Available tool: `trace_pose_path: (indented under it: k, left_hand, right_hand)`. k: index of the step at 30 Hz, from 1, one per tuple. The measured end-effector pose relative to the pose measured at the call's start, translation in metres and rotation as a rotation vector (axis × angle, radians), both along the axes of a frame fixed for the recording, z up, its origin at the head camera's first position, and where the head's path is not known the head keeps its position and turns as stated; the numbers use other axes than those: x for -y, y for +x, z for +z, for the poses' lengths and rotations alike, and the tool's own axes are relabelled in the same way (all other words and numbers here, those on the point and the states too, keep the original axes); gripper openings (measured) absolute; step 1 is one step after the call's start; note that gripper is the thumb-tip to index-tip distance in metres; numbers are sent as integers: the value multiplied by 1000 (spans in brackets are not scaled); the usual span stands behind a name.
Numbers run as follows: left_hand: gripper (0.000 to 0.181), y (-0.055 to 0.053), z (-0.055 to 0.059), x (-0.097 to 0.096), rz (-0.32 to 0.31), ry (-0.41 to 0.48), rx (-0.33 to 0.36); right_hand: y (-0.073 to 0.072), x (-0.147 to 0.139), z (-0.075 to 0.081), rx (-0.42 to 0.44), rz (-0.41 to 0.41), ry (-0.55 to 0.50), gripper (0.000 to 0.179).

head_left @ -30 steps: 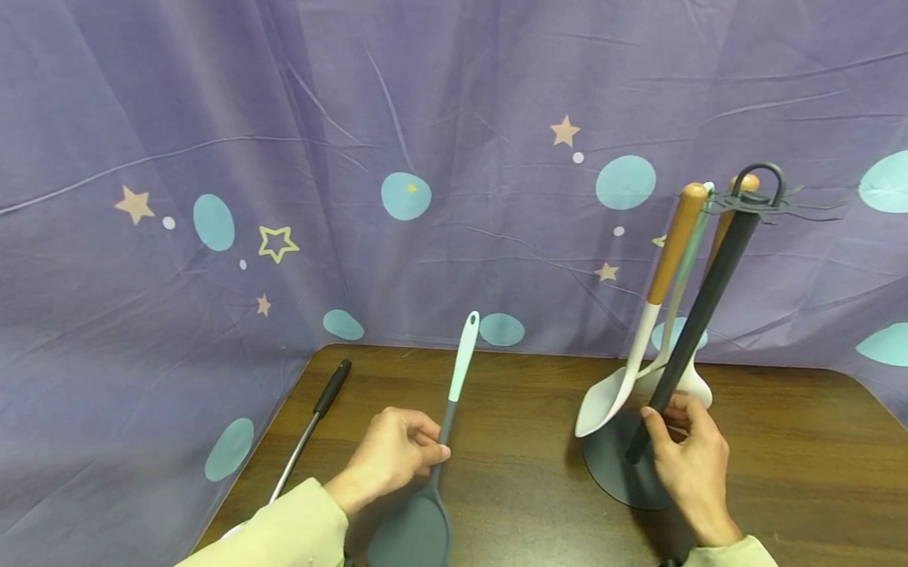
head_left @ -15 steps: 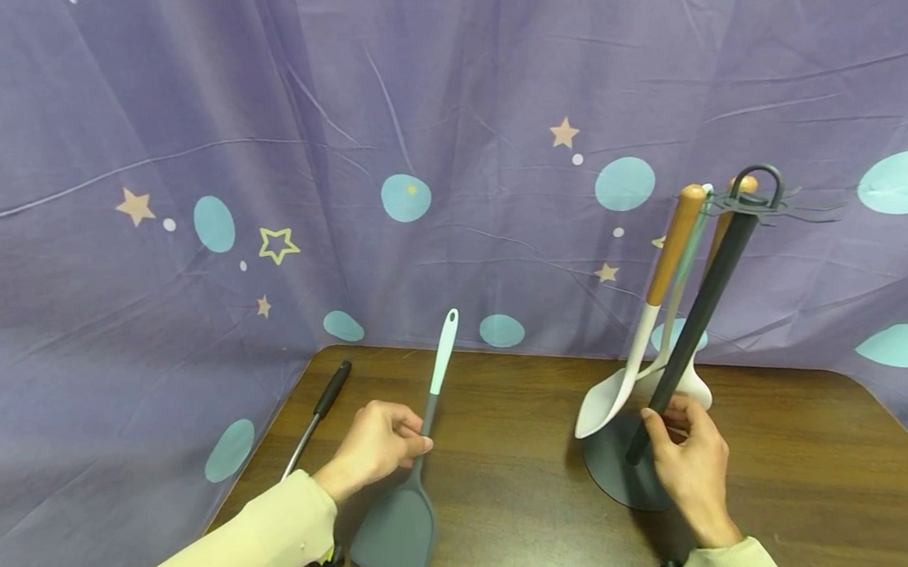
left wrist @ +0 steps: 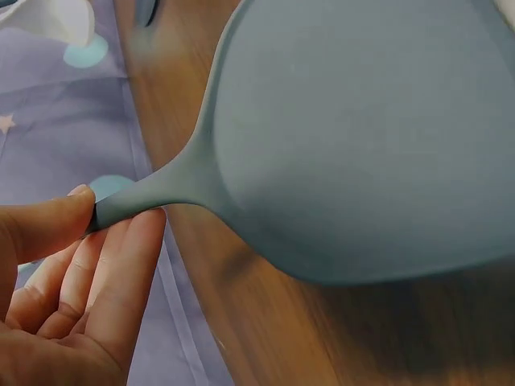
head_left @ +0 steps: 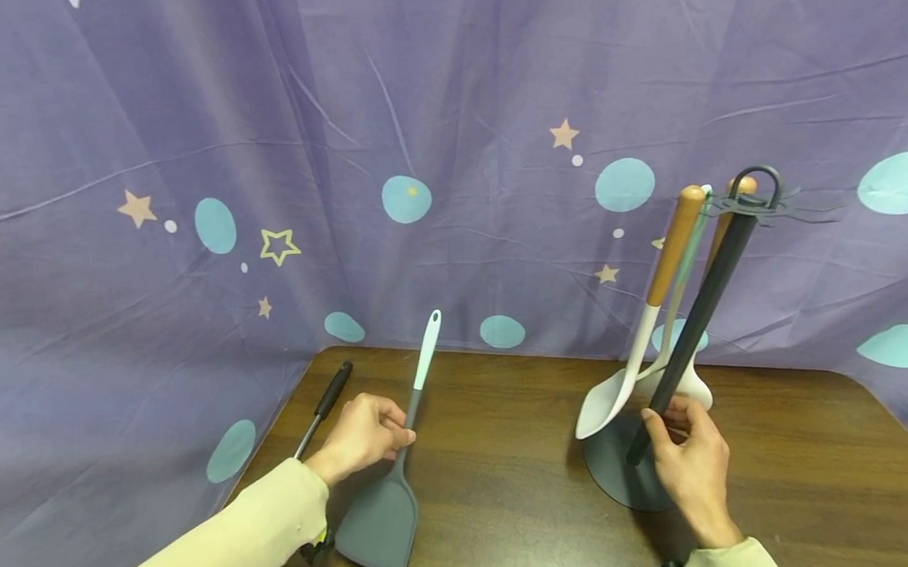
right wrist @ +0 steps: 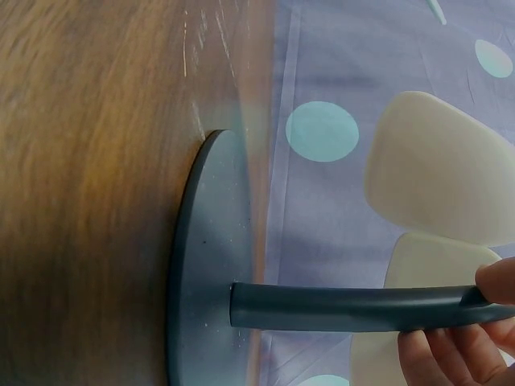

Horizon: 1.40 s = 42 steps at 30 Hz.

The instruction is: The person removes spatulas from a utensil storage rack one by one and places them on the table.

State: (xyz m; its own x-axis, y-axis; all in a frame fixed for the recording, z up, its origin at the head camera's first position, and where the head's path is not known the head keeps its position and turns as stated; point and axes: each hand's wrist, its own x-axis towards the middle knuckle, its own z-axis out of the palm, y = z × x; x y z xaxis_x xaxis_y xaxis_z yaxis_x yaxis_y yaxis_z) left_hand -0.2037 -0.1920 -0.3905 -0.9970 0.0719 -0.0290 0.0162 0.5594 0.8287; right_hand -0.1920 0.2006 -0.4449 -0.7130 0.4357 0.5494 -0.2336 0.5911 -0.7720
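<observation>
My left hand (head_left: 362,433) pinches the narrow grey shaft of a spatula (head_left: 380,524) between thumb and fingers. It has a broad grey blade and a mint handle pointing away from me; in the left wrist view the blade (left wrist: 354,145) looks raised off the table. On the right, my right hand (head_left: 693,459) holds the lower part of a black utensil stand's pole (head_left: 699,317), just above its round base (head_left: 614,466). Several utensils hang from the stand, including a white-headed one with a wooden handle (head_left: 674,247). The pole partly hides the others.
A utensil with a black handle (head_left: 332,389) and metal shaft lies along the table's left side, its lower part behind my left forearm. Wooden table (head_left: 520,456) lies between the spatula and the stand. A purple patterned curtain (head_left: 468,258) hangs behind.
My left hand has carried the spatula leftward and slightly away from me, towards the black-handled utensil. My right hand and the stand have stayed in place.
</observation>
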Motion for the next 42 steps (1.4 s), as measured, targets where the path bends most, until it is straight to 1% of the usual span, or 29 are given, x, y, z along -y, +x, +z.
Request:
trace_pose_path:
  k: [6,10,19,22,26,29,31,38,42]
  left_hand:
    - [15,-5,-2,5,19,-26,-7]
    - [15,-8,-2,8,38,-45,4]
    - [16,-19,-5,20,63,-131,31]
    - [17,-24,-7,25,75,-137,49]
    - [19,-29,-9,29,94,-123,68]
    - [20,-32,-9,32,92,-123,75]
    - [20,-34,-9,33,95,-133,81]
    - [17,-41,-14,36,108,-187,83]
    - [15,-44,-15,38,116,-193,87]
  right_hand:
    - [0,0,-1,3,0,1,19]
    - [0,1,-1,-1,2,1,19]
    - [0,0,-1,-4,6,2,19]
    - [0,-1,-1,-9,10,3,18]
    - [0,-1,-1,-10,12,1,18]
    - [0,-1,-1,-8,10,-3,18]
    - [0,0,-1,-6,10,-6,18]
    - [1,1,0,-6,14,-9,18]
    - [1,1,0,-7,18,-8,18]
